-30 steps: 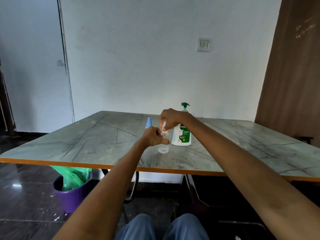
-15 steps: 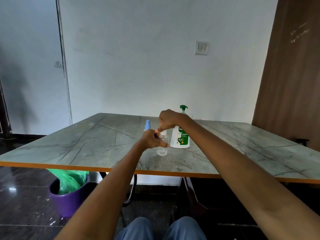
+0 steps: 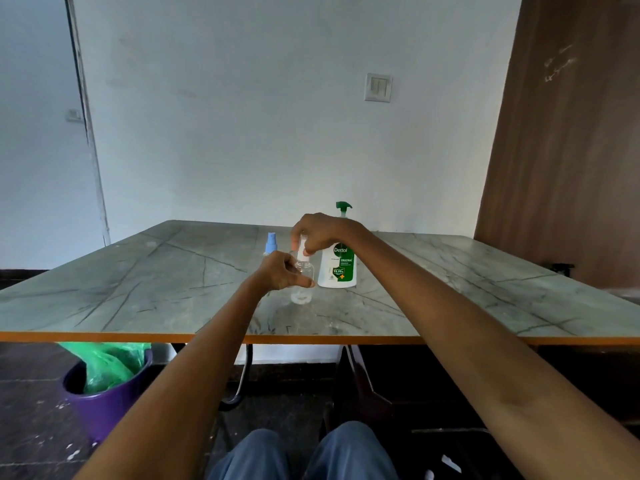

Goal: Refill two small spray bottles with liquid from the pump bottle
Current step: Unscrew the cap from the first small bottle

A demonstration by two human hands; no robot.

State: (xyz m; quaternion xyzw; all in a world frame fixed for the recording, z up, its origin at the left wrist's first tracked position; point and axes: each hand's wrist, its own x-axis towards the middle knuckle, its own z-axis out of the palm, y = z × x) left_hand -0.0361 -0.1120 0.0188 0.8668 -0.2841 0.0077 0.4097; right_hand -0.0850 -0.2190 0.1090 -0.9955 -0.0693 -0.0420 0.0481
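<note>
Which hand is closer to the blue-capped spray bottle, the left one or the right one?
The left. The left hand is just in front of the blue-capped spray bottle, gripping the clear bottle; the right hand is farther right, on its white top.

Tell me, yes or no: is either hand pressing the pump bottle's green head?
No: both hands hold the clear spray bottle; the green pump head stands untouched.

blue-capped spray bottle (image 3: 270, 242) mostly hidden behind left hand (image 3: 282, 271)

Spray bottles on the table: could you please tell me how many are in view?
2. The clear spray bottle stands by the pump bottle, held by both hands. The blue-capped spray bottle stands behind the left hand, mostly hidden.
</note>
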